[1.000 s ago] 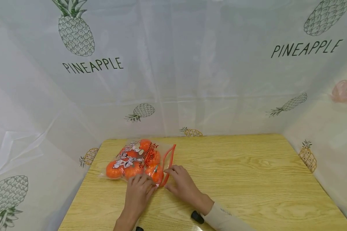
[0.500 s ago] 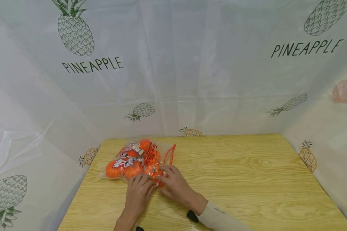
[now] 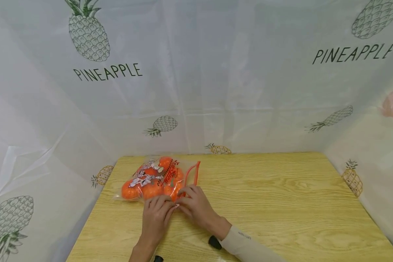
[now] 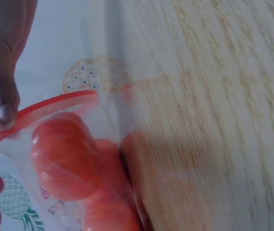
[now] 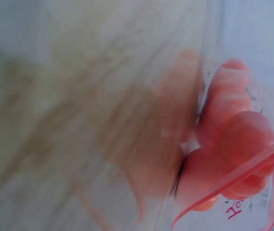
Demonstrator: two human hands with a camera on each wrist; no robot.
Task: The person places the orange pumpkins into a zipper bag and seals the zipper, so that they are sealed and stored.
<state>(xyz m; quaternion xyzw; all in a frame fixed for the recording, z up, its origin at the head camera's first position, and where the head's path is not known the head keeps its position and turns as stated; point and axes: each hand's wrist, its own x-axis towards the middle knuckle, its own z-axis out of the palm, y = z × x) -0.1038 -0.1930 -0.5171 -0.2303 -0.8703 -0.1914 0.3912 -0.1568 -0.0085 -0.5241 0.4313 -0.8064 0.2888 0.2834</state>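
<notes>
A clear zip bag with dark cartoon print and red lettering lies at the left of the table. Inside it are several orange-red, ribbed round pieces like small pumpkins or tomatoes. Along the bag's mouth runs a red zip strip. My left hand pinches the near corner of the mouth, where a small white tab shows at the fingertips. Right beside it, my right hand pinches the red strip between thumb and curled fingers. The strip's far end stands up as a loop beyond the right hand.
The wood-grain table extends to the right of the bag. A white curtain with pineapple print surrounds its back and sides. Small black pieces show beneath the wrists.
My right hand has moved left along the red strip until its fingertips meet the left hand's. The left hand keeps its place at the near corner. The head view has shifted slightly.
</notes>
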